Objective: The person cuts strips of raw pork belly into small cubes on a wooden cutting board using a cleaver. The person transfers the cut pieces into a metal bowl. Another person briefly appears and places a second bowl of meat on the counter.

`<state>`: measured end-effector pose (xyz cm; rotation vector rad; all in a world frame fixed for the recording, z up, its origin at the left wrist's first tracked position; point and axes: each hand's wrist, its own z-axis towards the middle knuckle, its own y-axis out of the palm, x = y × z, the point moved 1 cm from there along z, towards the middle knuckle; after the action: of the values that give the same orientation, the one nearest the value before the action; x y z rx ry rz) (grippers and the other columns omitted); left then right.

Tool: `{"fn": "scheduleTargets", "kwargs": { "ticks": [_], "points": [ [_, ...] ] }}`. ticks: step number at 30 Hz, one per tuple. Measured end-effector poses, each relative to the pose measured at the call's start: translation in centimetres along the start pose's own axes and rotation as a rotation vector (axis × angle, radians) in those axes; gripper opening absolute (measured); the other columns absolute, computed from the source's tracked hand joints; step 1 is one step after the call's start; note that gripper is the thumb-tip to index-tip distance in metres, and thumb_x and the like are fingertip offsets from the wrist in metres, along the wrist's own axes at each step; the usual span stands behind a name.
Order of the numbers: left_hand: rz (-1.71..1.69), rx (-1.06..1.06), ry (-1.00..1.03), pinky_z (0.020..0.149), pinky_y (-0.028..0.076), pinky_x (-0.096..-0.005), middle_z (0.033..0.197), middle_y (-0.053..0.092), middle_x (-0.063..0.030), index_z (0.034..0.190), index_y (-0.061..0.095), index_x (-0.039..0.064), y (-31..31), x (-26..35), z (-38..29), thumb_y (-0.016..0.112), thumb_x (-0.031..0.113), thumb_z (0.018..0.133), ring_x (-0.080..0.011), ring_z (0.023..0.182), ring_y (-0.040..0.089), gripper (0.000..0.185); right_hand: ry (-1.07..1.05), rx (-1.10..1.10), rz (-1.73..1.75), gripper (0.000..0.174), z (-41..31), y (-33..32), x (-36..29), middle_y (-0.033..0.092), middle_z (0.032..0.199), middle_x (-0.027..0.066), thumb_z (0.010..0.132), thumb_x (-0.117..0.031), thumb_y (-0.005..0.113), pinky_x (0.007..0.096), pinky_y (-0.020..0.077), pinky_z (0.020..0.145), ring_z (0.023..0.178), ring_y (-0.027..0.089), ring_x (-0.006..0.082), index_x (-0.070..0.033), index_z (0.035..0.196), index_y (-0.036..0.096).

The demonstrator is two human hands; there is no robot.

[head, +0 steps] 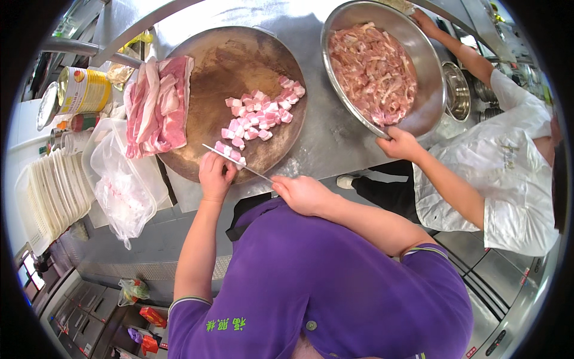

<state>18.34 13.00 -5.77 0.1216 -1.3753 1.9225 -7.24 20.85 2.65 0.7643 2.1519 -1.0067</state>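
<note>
My right hand (pixel 301 194) grips the handle of a kitchen knife (pixel 252 170), whose blade points up and left over the near edge of a round wooden chopping block (pixel 215 58). My left hand (pixel 215 175) is beside the blade with its fingers bent; whether it holds meat beneath them is hidden. Just beyond the blade lie a few pieces of cut pork, and a spread of pink and white pork cubes (pixel 258 114) covers the block's middle right. Slabs of raw pork belly (pixel 159 107) rest across the block's left edge.
At the right, a co-worker (pixel 484 179) in white holds a tilted steel bowl (pixel 432 94) of raw meat strips (pixel 372 76) above the steel counter (pixel 309 148). To the left are a plastic bag (pixel 121 197) in a clear tub, stacked white baskets (pixel 54 193) and a large yellow-labelled can (pixel 85 91).
</note>
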Motion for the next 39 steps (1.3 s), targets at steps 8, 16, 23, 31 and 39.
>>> {"fn": "scheduleTargets", "kwargs": {
  "ticks": [8,16,23,31,39],
  "points": [
    [0.049,-0.113,0.027,0.084,0.052,-0.0494,0.093,0.063,-0.0151,0.09,0.063,0.005,0.6,-1.4,-1.4,0.077,0.019,0.08,-0.0388,0.092,0.062,0.022,-0.164,0.05,-0.061,0.037,7.1,2.0,-3.7,0.077,0.097,0.0209,0.112,-0.036,0.043,0.059,0.056,0.084,0.093,0.072,0.0465,-0.01,0.113,0.069],
    [0.116,-0.115,-0.013,0.093,0.051,-0.0496,0.108,0.065,-0.0131,0.098,0.068,0.006,0.6,0.4,-1.1,0.083,0.022,0.074,-0.0378,0.105,0.061,0.032,-0.084,-0.037,-0.109,0.042,2.2,-0.8,0.0,0.075,0.106,0.0248,0.111,-0.042,0.045,0.059,0.0546,0.09,0.101,0.071,0.0474,-0.009,0.115,0.071],
    [0.149,-0.084,-0.099,0.093,0.051,-0.0493,0.109,0.064,-0.0142,0.099,0.069,0.005,0.4,2.5,-1.1,0.084,0.024,0.075,-0.0383,0.105,0.061,0.034,-0.154,-0.053,-0.135,0.046,2.4,-1.9,-0.6,0.075,0.104,0.0265,0.111,-0.042,0.044,0.0579,0.055,0.09,0.101,0.071,0.0473,-0.006,0.112,0.072],
    [0.218,-0.045,-0.148,0.087,0.053,-0.0493,0.103,0.063,-0.0154,0.096,0.067,0.004,1.2,3.2,-1.0,0.081,0.018,0.074,-0.0395,0.098,0.061,0.029,-0.206,-0.011,-0.118,0.047,4.5,-1.0,-0.7,0.075,0.11,0.0265,0.111,-0.041,0.044,0.0561,0.0546,0.093,0.106,0.071,0.0462,-0.005,0.112,0.074],
    [0.193,0.048,-0.183,0.098,0.055,-0.0476,0.115,0.068,-0.0183,0.108,0.073,0.006,0.7,-0.4,-0.5,0.072,0.004,0.079,-0.0401,0.111,0.065,0.03,-0.14,-0.049,0.143,0.045,4.9,-1.9,4.2,0.077,0.101,0.0218,0.109,-0.042,0.054,0.0462,0.0566,0.084,0.092,0.075,0.0338,-0.003,0.113,0.075]
  ]
}}
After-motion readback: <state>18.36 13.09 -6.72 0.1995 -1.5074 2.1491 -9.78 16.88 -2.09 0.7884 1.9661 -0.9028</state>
